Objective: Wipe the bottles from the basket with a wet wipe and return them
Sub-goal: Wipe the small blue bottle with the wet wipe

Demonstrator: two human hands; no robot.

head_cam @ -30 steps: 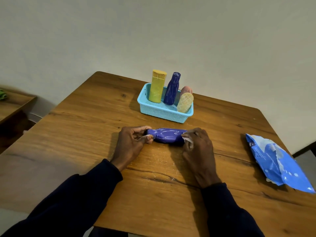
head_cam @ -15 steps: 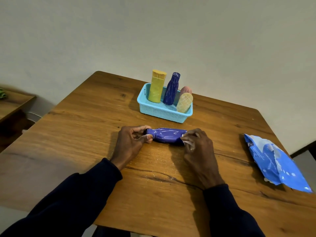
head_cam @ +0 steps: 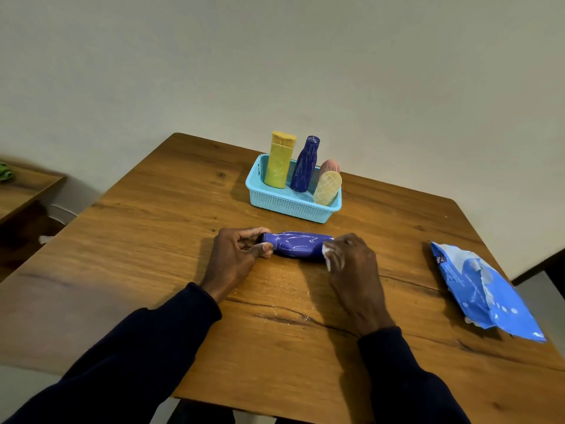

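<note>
A purple bottle [head_cam: 298,244] lies on its side on the wooden table [head_cam: 153,240], in front of the basket. My left hand [head_cam: 237,255] pinches its narrow neck end. My right hand [head_cam: 351,261] holds a white wet wipe [head_cam: 327,255] bunched in its fingers against the bottle's wide end. Behind them, the light blue basket [head_cam: 287,206] holds a yellow bottle [head_cam: 279,160], a second purple bottle [head_cam: 305,165], a pink bottle [head_cam: 330,165] and a pale yellow ribbed bottle [head_cam: 327,188].
A blue wet wipe pack [head_cam: 483,289] lies near the table's right edge. A lower wooden surface [head_cam: 21,188] stands off to the left. A plain wall rises close behind the table.
My right hand with the wipe has shifted slightly along the bottle's wide end. The left hand and the bottle have stayed in place.
</note>
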